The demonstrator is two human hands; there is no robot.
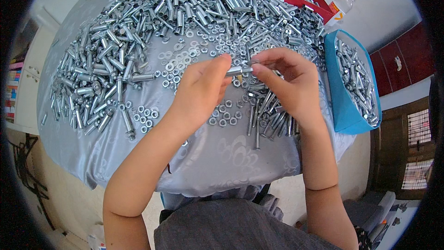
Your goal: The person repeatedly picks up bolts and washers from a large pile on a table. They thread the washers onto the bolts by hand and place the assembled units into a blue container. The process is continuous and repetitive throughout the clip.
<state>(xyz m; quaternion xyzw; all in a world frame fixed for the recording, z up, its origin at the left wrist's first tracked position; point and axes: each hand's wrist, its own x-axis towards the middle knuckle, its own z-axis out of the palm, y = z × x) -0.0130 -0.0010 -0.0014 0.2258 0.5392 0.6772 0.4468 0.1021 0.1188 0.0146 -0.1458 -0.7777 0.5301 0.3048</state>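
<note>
Over the middle of the table, my left hand (201, 85) is closed around one end of a shiny metal sleeve anchor (239, 71), which lies roughly level. The thumb and fingers of my right hand (293, 76) pinch at its other end. A small ring-shaped part seems to be between those fingertips, but I cannot tell whether it is a nut or a washer. Flat washers (171, 55) and loose hex nuts (223, 115) lie scattered below and around both hands. Close under my right hand is a heap of long bolts (268, 111).
A big pile of metal sleeves (185, 11) covers the table's far side. Sleeve anchors (104, 65) are heaped at the left. A red box (319, 4) stands at the back right, with a blue fabric bin (358, 115) of anchors nearer. Grey satin cloth (217, 157) covers the table.
</note>
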